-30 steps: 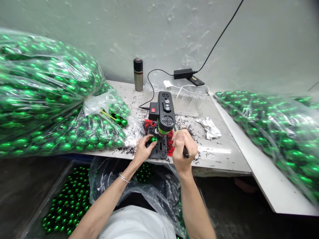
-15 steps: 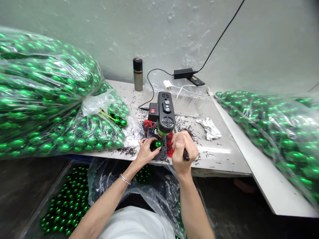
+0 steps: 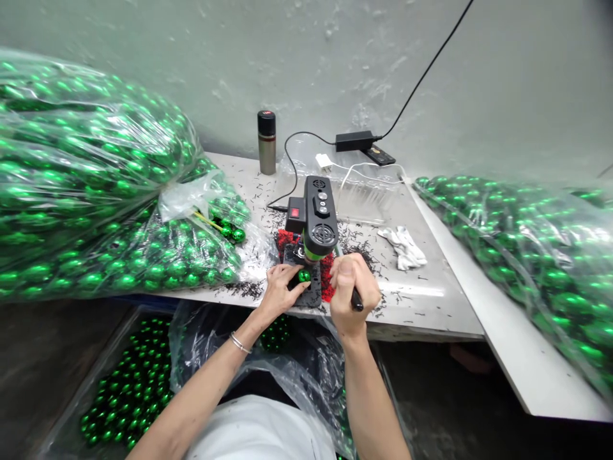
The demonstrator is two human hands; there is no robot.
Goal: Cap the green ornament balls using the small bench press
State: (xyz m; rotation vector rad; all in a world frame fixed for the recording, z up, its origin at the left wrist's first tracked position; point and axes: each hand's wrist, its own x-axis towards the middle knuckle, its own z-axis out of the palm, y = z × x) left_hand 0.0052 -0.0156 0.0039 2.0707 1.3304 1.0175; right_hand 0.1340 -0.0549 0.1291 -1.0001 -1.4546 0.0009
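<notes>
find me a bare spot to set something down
The front right corner of the table looks nearly free, between the white glove, front edge and white board. Crowded: around the black machine, with left hand, right hand and black scraps, and left, under the bag of green balls.

No wording or number is showing legibly. A small red mark is sitting on the black cap (image 3: 266, 115) of the metallic cylindrical bottle (image 3: 267, 156), and tiny symbols are marking the black plastic machine (image 3: 321, 217), all too small to read.
</notes>
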